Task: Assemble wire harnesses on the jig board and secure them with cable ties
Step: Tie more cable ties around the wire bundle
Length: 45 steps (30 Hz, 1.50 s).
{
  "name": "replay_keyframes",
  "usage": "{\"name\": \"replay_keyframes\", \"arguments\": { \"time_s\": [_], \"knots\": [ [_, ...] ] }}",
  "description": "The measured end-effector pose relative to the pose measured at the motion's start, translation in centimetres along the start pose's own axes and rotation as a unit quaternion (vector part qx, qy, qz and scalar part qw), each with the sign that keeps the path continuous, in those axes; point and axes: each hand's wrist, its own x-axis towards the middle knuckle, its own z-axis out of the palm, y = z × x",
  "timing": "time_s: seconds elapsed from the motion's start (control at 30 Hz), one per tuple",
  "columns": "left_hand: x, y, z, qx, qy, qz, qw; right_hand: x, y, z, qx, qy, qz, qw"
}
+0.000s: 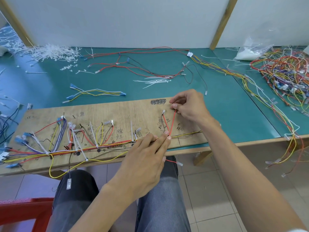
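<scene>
A wooden jig board (pixel 120 109) lies along the table's front edge. On it runs a harness of coloured wires (pixel 66 149) bound by several white cable ties (pixel 97 144). My left hand (pixel 143 158) lies flat on the board's right part, fingertips pressing the wire bundle where a red wire (pixel 173 123) branches upward. My right hand (pixel 189 106) pinches the upper end of that red wire near the board's far right corner. A second red branch (pixel 165 119) with a clear terminal stands just left of it.
Loose cable ties (pixel 155 81) lie behind the board, and a heap of cut tie ends (pixel 51 51) sits at the back left. Spare wire sets (pixel 97 92) and red wires (pixel 133 64) cross the green table. A big tangle of harnesses (pixel 287 76) fills the right.
</scene>
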Motion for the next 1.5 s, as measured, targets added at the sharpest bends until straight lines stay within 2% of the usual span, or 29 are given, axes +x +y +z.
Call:
{"name": "replay_keyframes", "arguments": {
  "time_s": [0.07, 0.2, 0.33, 0.4, 0.47, 0.57, 0.63, 0.7, 0.73, 0.8, 0.9, 0.97, 1.1, 1.3, 1.5],
  "knots": [
    [0.0, 0.0, 0.0, -0.003, 0.001, -0.002, 1.000, -0.3, -0.3, 0.0, -0.019, 0.023, -0.020, 0.999],
    [0.1, 0.0, 0.1, -0.006, 0.004, -0.003, 1.000, -1.6, -0.7, -0.7, -0.133, 0.097, -0.041, 0.985],
    [0.1, -0.3, 0.3, 0.001, 0.010, 0.003, 1.000, -6.4, -1.5, -1.1, -0.087, 0.185, -0.114, 0.972],
    [0.1, -0.4, 0.4, 0.005, 0.013, 0.005, 1.000, -10.6, -1.6, -0.7, -0.059, 0.184, -0.150, 0.970],
    [0.1, -0.3, 0.6, 0.005, 0.013, 0.003, 1.000, -14.9, -1.1, -0.1, -0.067, 0.172, -0.142, 0.972],
    [0.1, -0.2, 0.6, 0.003, 0.019, -0.003, 1.000, -20.2, 0.4, 1.2, -0.150, 0.161, -0.091, 0.971],
    [0.0, -0.2, 0.5, 0.004, 0.020, -0.002, 1.000, -22.0, 1.2, 2.3, -0.182, 0.109, -0.035, 0.977],
    [0.1, -0.3, 0.2, 0.002, 0.020, -0.002, 1.000, -22.6, 2.0, 3.4, -0.111, 0.063, 0.004, 0.992],
    [0.1, -0.3, 0.1, -0.001, 0.017, -0.002, 1.000, -22.5, 2.2, 3.8, -0.025, 0.050, 0.033, 0.998],
    [0.1, -0.4, -0.1, -0.013, 0.006, 0.000, 1.000, -21.8, 2.3, 4.0, 0.123, 0.039, 0.093, 0.987],
    [0.1, -0.4, -0.3, -0.022, -0.010, -0.001, 1.000, -21.4, 2.5, 2.2, 0.218, 0.058, 0.097, 0.969],
    [-0.1, -0.3, -0.3, -0.027, -0.009, -0.005, 1.000, -20.8, 1.9, 0.6, 0.235, 0.071, 0.074, 0.967],
    [-0.4, -0.3, -0.3, -0.015, 0.012, 0.005, 1.000, -16.7, 0.8, -0.9, 0.094, 0.083, 0.006, 0.992],
    [-0.5, -0.5, -0.8, -0.050, 0.007, 0.029, 0.998, -12.5, 0.3, -1.6, -0.039, 0.047, -0.026, 0.998],
    [-0.3, -0.9, -0.5, -0.046, 0.012, 0.026, 0.999, -10.6, 0.6, -1.6, -0.073, 0.015, -0.048, 0.996]
  ]
}}
